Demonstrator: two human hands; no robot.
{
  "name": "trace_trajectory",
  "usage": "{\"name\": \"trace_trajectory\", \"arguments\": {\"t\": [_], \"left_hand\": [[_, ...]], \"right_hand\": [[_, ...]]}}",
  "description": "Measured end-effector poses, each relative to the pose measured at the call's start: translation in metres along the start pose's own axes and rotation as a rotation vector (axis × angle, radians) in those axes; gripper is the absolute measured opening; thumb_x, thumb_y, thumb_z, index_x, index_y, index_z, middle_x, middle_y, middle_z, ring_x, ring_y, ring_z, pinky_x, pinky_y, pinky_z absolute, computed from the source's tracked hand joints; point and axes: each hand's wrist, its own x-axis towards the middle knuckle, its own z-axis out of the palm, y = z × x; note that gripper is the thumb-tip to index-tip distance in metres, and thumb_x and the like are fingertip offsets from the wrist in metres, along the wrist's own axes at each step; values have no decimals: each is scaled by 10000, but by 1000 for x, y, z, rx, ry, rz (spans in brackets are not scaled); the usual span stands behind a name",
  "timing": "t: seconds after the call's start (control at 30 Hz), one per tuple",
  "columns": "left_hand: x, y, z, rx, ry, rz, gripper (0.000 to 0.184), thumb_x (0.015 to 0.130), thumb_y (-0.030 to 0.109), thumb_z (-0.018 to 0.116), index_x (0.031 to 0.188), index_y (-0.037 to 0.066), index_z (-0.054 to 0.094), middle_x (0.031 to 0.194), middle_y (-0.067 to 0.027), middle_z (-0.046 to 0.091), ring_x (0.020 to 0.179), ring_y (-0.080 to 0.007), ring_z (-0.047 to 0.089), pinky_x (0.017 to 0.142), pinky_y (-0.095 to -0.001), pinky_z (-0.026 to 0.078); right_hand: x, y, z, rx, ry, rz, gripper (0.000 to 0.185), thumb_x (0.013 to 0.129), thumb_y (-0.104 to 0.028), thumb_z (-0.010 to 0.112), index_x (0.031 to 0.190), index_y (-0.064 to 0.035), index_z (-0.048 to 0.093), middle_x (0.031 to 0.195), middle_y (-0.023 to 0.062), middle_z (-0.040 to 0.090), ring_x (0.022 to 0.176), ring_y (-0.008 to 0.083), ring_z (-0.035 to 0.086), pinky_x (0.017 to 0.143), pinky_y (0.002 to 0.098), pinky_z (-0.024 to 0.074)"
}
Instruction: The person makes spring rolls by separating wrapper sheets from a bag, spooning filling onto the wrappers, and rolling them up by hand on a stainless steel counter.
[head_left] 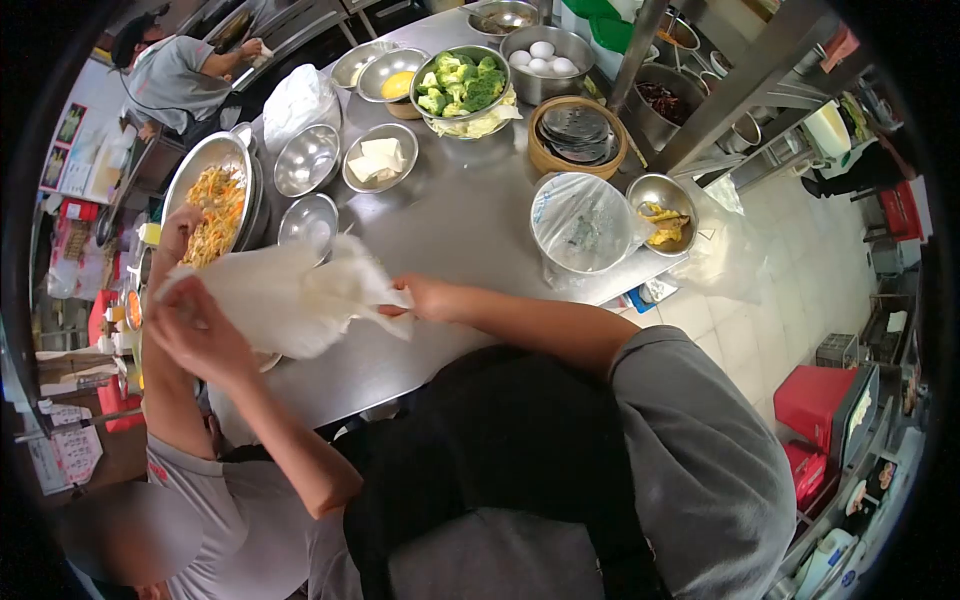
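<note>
A thin, floppy white sheet [290,295], crumpled at its right end, is stretched above the steel table. Whether it is cloth or something else, I cannot make out. My right hand [428,298] pinches its right end. At the other end, my left hand [205,335] has its fingers curled against the sheet's left edge. Just beyond, a co-worker's hand [178,228] is by a tilted steel bowl [212,150] of shredded orange and yellow food [215,210]. A small steel bowl [310,222] stands behind the sheet, partly covered by it.
On the steel table [470,220] stand bowls of white blocks [380,160], broccoli [460,85] and eggs [542,55]. A bamboo steamer [575,135] and a plastic-covered container [585,225] are to the right. Another person [185,80] works at the far left.
</note>
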Motion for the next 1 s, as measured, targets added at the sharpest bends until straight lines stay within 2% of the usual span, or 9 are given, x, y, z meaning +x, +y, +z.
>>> {"name": "trace_trajectory", "arguments": {"t": [0.1, 0.23, 0.3, 0.37, 0.43, 0.57, 0.7, 0.9, 1.0], "left_hand": [[59, -2, -19, 64, 138, 139, 173, 913, 149, 726, 1020, 17, 693, 970, -116, 647, 934, -260, 616, 798, -378, 506], [128, 14, -32, 95, 277, 331, 183, 920, 213, 734, 1027, 65, 732, 968, -95, 683, 925, -238, 632, 824, -363, 503], [156, 25, -30, -73, 197, 309, 181, 936, 200, 713, 1063, 72, 731, 1007, -80, 691, 942, -203, 635, 839, -341, 501], [166, 39, -17, -298, 62, 252, 179, 948, 181, 692, 1088, 75, 727, 1038, -65, 695, 961, -167, 631, 858, -316, 494], [164, 65, -4, -579, -127, 154, 176, 958, 157, 671, 1103, 72, 721, 1060, -49, 695, 982, -131, 620, 880, -289, 480], [133, 79, 43, -588, -553, 294, 88, 933, 66, 643, 1015, 50, 670, 1002, -31, 679, 1004, -136, 613, 908, -273, 458], [70, 72, 83, -877, -875, 97, 104, 919, 57, 663, 1015, 26, 685, 1043, -61, 683, 1017, -162, 621, 926, -303, 465], [46, 82, 101, -1073, -1205, 381, 201, 876, 41, 686, 1077, 35, 702, 1089, -74, 664, 1042, -225, 622, 932, -342, 484], [49, 113, 102, -1125, -1340, 424, 232, 848, 18, 712, 1079, 35, 708, 1102, -72, 671, 1077, -214, 613, 959, -341, 467]], "right_hand": [[0, 26, 1, 17, -92, 65, 260, 921, -218, 683, 1162, -121, 677, 1010, 30, 700, 872, 133, 659, 615, 303, 485], [38, 36, 48, -690, -317, -68, 195, 890, -179, 673, 1060, -99, 722, 975, 47, 730, 805, 133, 676, 661, 327, 542], [99, 70, 81, -884, -505, -343, 178, 878, -130, 639, 1018, -67, 728, 918, 70, 732, 783, 152, 685, 676, 340, 569], [119, 88, 107, -526, -521, -328, 183, 868, -112, 624, 1013, -45, 714, 869, 78, 717, 758, 186, 683, 660, 353, 577], [79, 19, 134, -248, -423, 106, 213, 857, -121, 633, 1040, -29, 692, 865, 83, 703, 744, 213, 681, 632, 364, 575], [78, 27, 112, -269, -358, 244, 395, 892, -332, 654, 1137, -23, 648, 969, 128, 690, 842, 233, 672, 615, 377, 564], [-19, -30, 6, -664, -268, 46, 563, 922, -449, 666, 1268, -10, 595, 1195, 151, 656, 960, 230, 650, 718, 338, 582], [-144, -155, -102, -802, 150, -189, 503, 859, -363, 771, 1206, -23, 638, 1114, 129, 686, 1084, 226, 644, 923, 362, 504], [-136, -172, -83, -976, 501, -792, 544, 839, -345, 785, 1240, -26, 600, 1066, 163, 677, 1000, 232, 657, 873, 369, 506]]}}
